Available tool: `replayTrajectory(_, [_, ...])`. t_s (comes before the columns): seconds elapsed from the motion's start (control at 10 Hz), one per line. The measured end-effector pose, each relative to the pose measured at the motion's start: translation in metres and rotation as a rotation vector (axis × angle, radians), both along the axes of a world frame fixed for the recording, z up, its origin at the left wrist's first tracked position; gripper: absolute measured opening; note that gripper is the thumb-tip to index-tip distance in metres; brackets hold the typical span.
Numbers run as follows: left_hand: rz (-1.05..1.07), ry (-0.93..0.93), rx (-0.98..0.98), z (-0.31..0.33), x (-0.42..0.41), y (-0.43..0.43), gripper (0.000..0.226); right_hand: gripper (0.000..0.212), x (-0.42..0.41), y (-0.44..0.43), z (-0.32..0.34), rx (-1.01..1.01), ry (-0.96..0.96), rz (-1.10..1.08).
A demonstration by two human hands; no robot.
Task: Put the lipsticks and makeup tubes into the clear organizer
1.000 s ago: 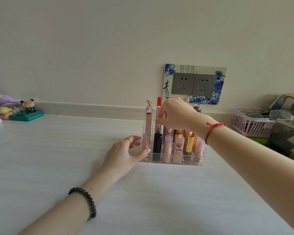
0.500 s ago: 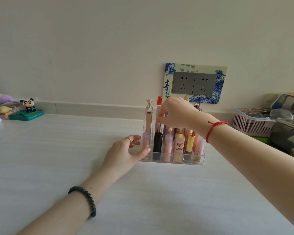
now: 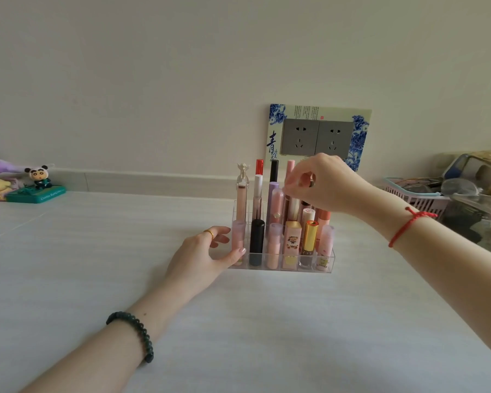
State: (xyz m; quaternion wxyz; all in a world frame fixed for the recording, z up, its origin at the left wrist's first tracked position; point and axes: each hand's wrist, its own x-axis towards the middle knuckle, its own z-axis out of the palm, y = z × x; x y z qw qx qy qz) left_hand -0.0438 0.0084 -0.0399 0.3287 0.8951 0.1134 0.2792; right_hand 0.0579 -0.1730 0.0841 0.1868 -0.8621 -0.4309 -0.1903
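The clear organizer (image 3: 330, 260) stands on the white table (image 3: 97, 265), its slots filled with several upright lipsticks and tubes. My left hand (image 3: 201, 251) holds its left end, thumb on the front corner by a pink tube (image 3: 238, 234) and fingers on the side wall. My right hand (image 3: 323, 182) hovers over the middle rows with loosely curled fingers. Its index fingertip touches the cap of a translucent pink tube (image 3: 278, 201) beside a purple tube (image 3: 272, 194). Nothing is held between its fingers.
A pink basket (image 3: 417, 195) and a clear box (image 3: 482, 219) of clutter crowd the right edge. Small figurines (image 3: 37, 175) on a green base sit far left. A wall socket plate (image 3: 318, 137) is right behind the organizer.
My right hand has moved to the right off the tubes it was gripping, uncovering the purple and pink tubes. My left hand has stayed on the organizer.
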Motion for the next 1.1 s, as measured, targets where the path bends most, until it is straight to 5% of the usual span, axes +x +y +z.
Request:
replayTrajectory(0.9, [-0.024,0.064,0.013,-0.004,0.002,0.000,0.047,0.025,-0.002,-0.043,-0.048,-0.078,0.081,-0.078])
replayTrajectory(1.1, [-0.033,0.068,-0.006,-0.005,0.002,0.002,0.048,0.022,-0.008,-0.050,-0.038,0.144,0.089,-0.043])
